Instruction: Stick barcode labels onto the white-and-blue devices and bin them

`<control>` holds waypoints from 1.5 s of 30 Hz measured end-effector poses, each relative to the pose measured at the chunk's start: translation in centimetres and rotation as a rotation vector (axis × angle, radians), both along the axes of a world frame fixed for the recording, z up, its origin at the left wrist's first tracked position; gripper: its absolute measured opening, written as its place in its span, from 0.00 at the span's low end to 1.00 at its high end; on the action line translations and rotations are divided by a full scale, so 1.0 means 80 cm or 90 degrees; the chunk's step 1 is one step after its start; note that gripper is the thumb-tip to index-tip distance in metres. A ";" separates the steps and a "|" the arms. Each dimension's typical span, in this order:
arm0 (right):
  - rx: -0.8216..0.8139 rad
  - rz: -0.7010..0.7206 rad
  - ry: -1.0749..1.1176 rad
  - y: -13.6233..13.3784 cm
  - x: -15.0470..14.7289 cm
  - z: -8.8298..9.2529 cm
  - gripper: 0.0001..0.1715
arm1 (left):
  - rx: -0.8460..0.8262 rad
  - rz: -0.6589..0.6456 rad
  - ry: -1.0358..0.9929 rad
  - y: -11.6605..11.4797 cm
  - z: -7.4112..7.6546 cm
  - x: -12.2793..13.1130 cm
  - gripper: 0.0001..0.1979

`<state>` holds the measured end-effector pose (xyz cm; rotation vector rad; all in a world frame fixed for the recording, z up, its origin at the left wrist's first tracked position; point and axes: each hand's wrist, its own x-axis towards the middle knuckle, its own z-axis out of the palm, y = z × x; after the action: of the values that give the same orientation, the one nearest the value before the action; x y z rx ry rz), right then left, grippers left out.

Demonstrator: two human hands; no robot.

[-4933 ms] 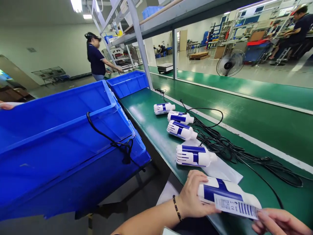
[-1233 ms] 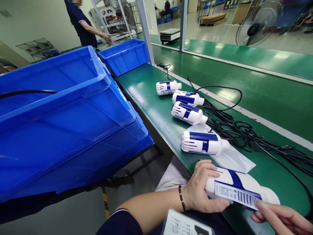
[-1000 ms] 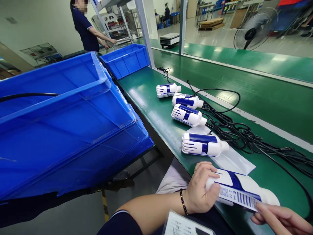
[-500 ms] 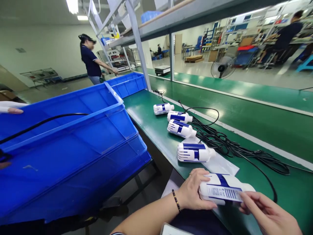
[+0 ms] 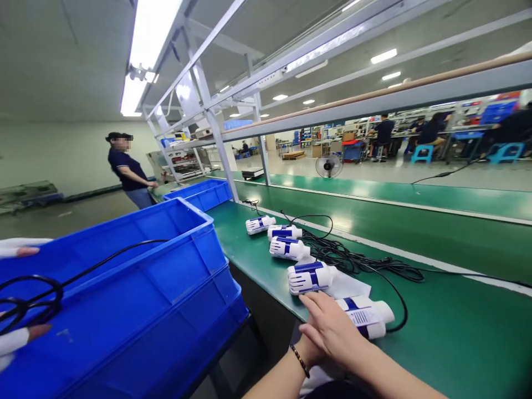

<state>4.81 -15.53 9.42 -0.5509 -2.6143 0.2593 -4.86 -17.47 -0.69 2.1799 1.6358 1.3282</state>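
Note:
My right hand (image 5: 332, 327) crosses over my left hand, fingers stretched toward the near end of a white-and-blue bottle-shaped device (image 5: 311, 278). Beneath it is my left hand (image 5: 308, 348), with a beaded bracelet at its wrist; its fingers are hidden. Beside both hands lies another bottle-shaped device (image 5: 368, 317), with a printed label facing up and a black cord at its neck. The right hand covers its near end, so I cannot tell whether the left hand touches it. A white sheet (image 5: 351, 285) lies partly under the devices.
Several similar devices (image 5: 286, 249) lie farther along the green bench (image 5: 453, 327), beside tangled black cords (image 5: 353, 257). Stacked blue crates (image 5: 166, 282) stand left. There a co-worker's gloved hand (image 5: 20, 338), fingertips bare, is at a coiled cable (image 5: 37, 299). Another person (image 5: 128, 169) stands beyond.
My right hand has left the labelled device's neck end and crossed over my left hand. My view has tilted up. Coils of the co-worker's cable now show over the crate.

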 end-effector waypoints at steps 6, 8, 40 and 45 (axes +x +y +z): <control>-0.124 -0.030 -0.103 0.067 0.021 -0.006 0.41 | -0.016 -0.031 -0.122 -0.001 0.011 -0.003 0.27; -0.181 -0.057 -0.102 0.099 0.060 -0.010 0.38 | -0.017 -0.056 -0.208 -0.002 0.009 -0.010 0.32; -0.045 -0.008 -0.212 0.247 0.052 0.056 0.13 | 0.079 0.394 0.382 -0.153 0.277 -0.097 0.35; -0.054 -0.070 -0.132 0.258 0.065 0.102 0.30 | -0.003 0.430 0.257 -0.157 0.238 -0.113 0.33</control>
<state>10.01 5.08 17.56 -0.7861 -2.7696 0.2937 -13.88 -30.00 18.33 2.0657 2.6913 1.0099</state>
